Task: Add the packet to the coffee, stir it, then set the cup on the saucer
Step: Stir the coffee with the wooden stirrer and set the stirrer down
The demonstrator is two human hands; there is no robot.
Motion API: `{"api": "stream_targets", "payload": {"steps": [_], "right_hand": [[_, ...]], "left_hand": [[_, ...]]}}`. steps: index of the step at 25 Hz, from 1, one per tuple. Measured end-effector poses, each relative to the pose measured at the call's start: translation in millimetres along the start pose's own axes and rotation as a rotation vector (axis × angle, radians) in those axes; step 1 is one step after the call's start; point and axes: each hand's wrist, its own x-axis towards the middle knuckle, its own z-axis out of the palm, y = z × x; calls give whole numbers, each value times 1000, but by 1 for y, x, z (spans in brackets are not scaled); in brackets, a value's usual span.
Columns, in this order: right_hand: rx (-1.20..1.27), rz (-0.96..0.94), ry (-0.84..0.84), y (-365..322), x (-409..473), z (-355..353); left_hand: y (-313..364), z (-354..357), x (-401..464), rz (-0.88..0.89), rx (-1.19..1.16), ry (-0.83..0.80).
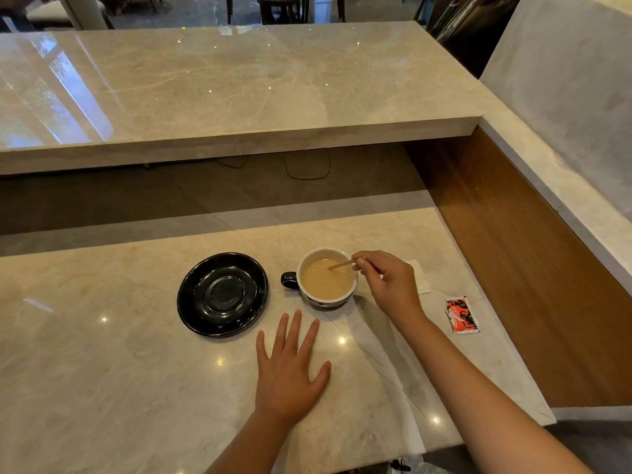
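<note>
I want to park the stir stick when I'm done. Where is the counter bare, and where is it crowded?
Bare: the counter left of the saucer, and the strip between the right hand and the packet. Crowded: around the cup, with the saucer beside it, the left hand flat in front, and a white paper behind the right hand holding the stick.

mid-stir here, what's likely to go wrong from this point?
1. The white cup with a black handle is unsteadied: the left hand lies flat on the marble counter, so the thin wooden stirrer in the right hand may nudge it.
2. The milky coffee sits high, so lifting onto the black glossy saucer may slop.
3. The handle faces the saucer, awkward for a right-hand grip.
</note>
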Motion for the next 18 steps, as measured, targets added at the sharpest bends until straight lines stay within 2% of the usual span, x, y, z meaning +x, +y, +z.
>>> {"api": "stream_targets", "payload": {"steps": [4, 9, 13, 18], "right_hand": [[-80, -55, -79, 9, 0, -19], [117, 198, -186, 4, -12, -27], [265, 225, -126, -4, -27, -5], [89, 70, -24, -11, -10, 12]], "left_hand": [[0, 0, 1, 6, 4, 5], [-1, 2, 0, 4, 16, 4], [0, 1, 0, 1, 15, 1], [0, 0, 1, 4, 18, 7]]}}
